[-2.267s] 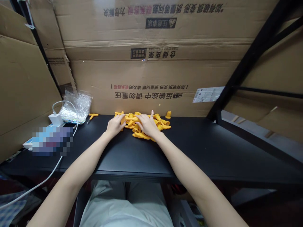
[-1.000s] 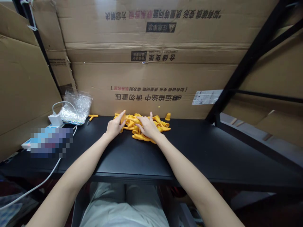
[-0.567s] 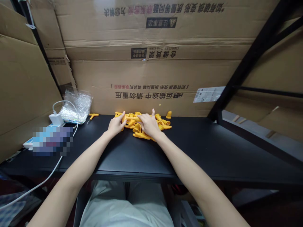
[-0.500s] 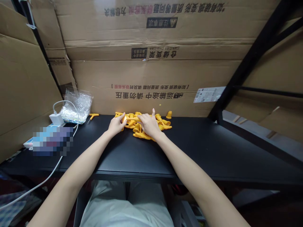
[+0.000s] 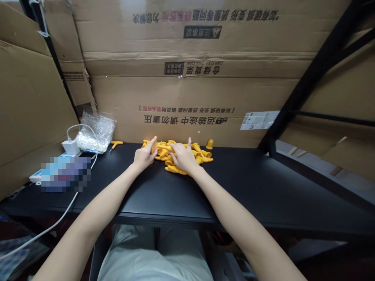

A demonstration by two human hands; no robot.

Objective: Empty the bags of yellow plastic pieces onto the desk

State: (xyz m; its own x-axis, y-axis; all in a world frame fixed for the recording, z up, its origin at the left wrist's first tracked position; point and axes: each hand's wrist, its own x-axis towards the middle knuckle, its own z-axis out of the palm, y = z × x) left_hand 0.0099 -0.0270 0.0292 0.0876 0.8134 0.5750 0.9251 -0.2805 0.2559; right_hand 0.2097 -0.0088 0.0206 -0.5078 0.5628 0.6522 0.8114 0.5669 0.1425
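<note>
A pile of yellow plastic pieces (image 5: 175, 169), some cup-shaped and some long handles, lies on the black table (image 5: 164, 199) against the cardboard. My left hand (image 5: 144, 157) is at the pile's left end, its thumb and fingers closed on a yellow piece (image 5: 154, 145). Over the middle of the pile is my right hand (image 5: 184, 156), its thumb raised and its fingers bent down among the pieces; what they hold, if anything, is hidden. One yellow cup (image 5: 209, 144) stands apart at the right. A yellow handle with a metal corkscrew (image 5: 117, 143) lies to the left.
Crumpled clear plastic (image 5: 98, 130) lies at the back left. In front of it are a white charger (image 5: 70, 147), a cable and a blurred item (image 5: 66, 174). Cardboard (image 5: 187, 91) rises behind the table, with a black frame post (image 5: 306, 78) at the right.
The yellow piece in my left hand has turned more upright. My right hand has barely moved, and the view has shifted slightly.
</note>
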